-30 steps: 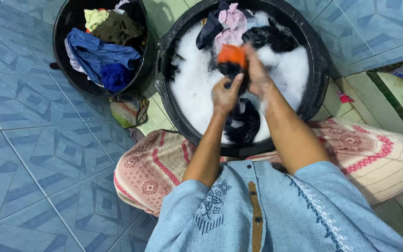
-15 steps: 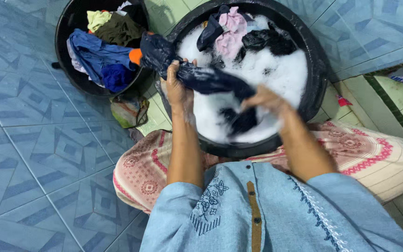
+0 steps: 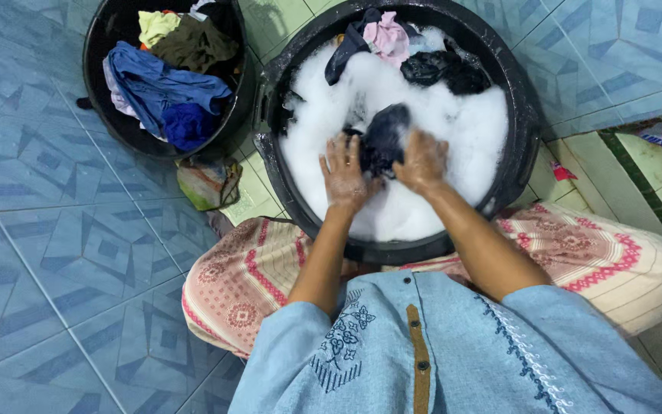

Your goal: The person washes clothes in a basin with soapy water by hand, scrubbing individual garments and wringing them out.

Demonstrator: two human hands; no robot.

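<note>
White suds fill the big black tub, where a dark garment sits in the foam at its middle, the left hand pressing beside it with fingers spread and the right hand curled onto its other side. A pink cloth and two more dark pieces lie at the far rim. There are two tubs in all: the smaller black tub to the left holds a heap of blue, olive and yellow clothes

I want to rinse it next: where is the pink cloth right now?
In the head view, the pink cloth lies at the far rim of the soapy black tub, beside dark garments, beyond both hands.
</note>
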